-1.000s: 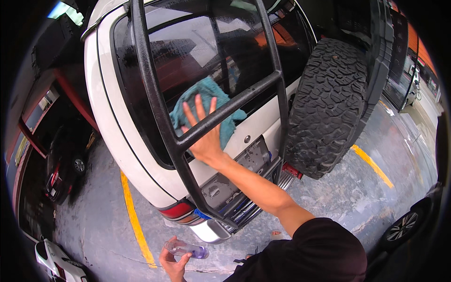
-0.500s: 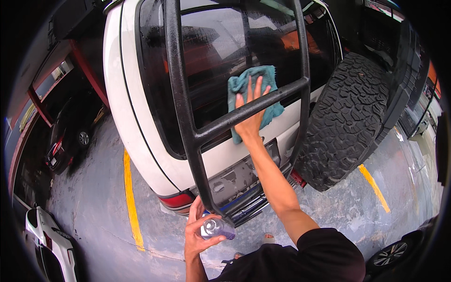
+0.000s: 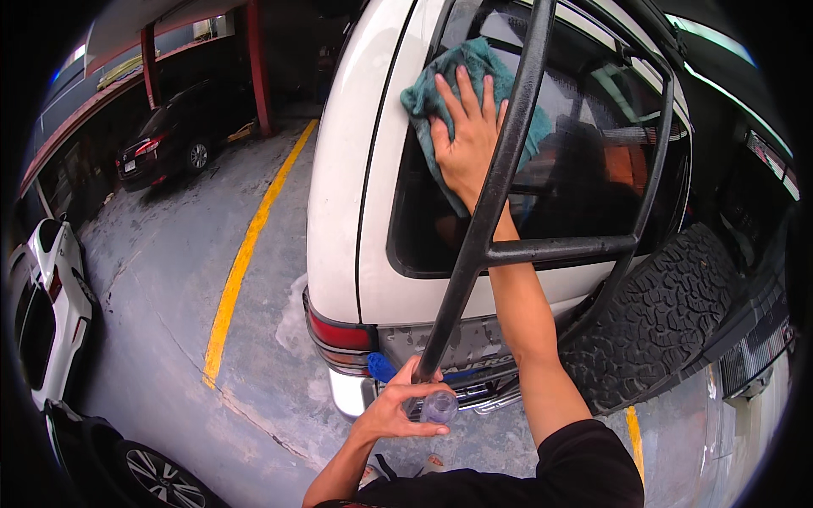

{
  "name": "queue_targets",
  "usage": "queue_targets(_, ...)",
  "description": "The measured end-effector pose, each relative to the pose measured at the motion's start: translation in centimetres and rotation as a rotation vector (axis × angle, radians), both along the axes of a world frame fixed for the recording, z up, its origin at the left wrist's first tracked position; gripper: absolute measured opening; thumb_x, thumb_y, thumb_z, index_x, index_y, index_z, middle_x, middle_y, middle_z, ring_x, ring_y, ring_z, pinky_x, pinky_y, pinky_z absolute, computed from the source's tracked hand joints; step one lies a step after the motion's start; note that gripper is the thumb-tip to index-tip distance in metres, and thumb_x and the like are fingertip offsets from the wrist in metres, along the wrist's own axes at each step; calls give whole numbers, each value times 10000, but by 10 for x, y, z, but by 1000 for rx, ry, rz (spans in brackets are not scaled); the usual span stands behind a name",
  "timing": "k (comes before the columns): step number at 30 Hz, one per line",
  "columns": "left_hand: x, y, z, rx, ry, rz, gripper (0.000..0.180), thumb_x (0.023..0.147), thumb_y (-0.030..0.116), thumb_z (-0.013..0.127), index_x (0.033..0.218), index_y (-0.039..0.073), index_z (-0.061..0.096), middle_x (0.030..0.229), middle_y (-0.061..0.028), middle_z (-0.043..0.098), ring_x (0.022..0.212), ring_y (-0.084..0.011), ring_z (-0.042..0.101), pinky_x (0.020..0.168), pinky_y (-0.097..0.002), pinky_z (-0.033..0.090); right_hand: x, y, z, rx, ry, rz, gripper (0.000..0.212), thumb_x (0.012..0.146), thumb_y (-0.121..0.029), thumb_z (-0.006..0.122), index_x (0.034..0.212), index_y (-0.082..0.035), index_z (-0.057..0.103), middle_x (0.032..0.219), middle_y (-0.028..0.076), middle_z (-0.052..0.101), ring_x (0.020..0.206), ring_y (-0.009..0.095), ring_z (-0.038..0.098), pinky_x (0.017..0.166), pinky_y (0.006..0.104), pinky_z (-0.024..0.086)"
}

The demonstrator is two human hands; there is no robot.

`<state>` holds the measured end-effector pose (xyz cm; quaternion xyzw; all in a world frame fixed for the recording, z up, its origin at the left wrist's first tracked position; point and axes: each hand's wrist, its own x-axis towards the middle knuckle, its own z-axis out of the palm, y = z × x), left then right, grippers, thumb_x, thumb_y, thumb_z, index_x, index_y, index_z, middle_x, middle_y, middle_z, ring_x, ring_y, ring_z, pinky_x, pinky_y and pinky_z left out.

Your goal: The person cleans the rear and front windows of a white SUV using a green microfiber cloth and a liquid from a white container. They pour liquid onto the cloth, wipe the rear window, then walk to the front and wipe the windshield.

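Note:
My right hand (image 3: 467, 140) lies with its fingers spread on a teal cloth (image 3: 487, 63), pressing it to the left part of the dark rear window (image 3: 559, 195) of a white vehicle (image 3: 339, 212). A black ladder frame (image 3: 461, 288) stands in front of the glass, and my right forearm passes behind it. Lower down, my left hand (image 3: 394, 411) is closed around a small clear bottle with a purple tint (image 3: 439, 407), beside the ladder's lower end. Whether its fingers also touch the ladder I cannot tell.
Right of the ladder sticks out a large spare tire (image 3: 669, 313). Something blue and cloth-like (image 3: 381, 367) sits by the red tail light (image 3: 339, 332). A yellow line (image 3: 246, 262) runs along the grey floor. Left are a dark car (image 3: 174, 140) and a white car (image 3: 68, 322).
The view has shifted left along the vehicle. My right hand has slid the teal cloth up and left across the window. The bottle is still in my left hand.

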<state>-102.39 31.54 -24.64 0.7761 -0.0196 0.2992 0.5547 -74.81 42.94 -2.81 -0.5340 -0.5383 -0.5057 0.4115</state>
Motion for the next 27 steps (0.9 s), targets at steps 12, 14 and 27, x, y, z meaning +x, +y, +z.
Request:
queue_targets(12, 0, -1, -5, 18, -27, -28, 579, 639, 330, 983, 1128, 78, 804, 1170, -99, 474, 1144, -277, 494, 1026, -451, 430, 21, 28, 80, 111, 46, 59, 497, 985, -297, 562, 1479, -244, 568, 1603, 71, 457, 1526, 372, 305, 1235, 601, 188)
queue_targets(14, -1, -3, -5, 14, -45, -28, 583, 637, 330, 984, 1134, 85, 803, 1169, -96, 470, 1136, -275, 492, 1022, -447, 433, 5, 19, 50, -6, 84, -24, 524, 975, -287, 569, 1494, -226, 550, 1620, 73, 431, 1531, 374, 295, 1239, 597, 179)
queue_targets(27, 0, -2, -9, 18, -2, -50, 610, 631, 376, 991, 1142, 99, 805, 1175, -90, 433, 1149, -269, 462, 1028, -456, 414, 25, 45, 92, 130, 60, -67, 551, 963, -351, 537, 1501, -234, 544, 1609, 51, 448, 1511, 362, 337, 1231, 611, 203)
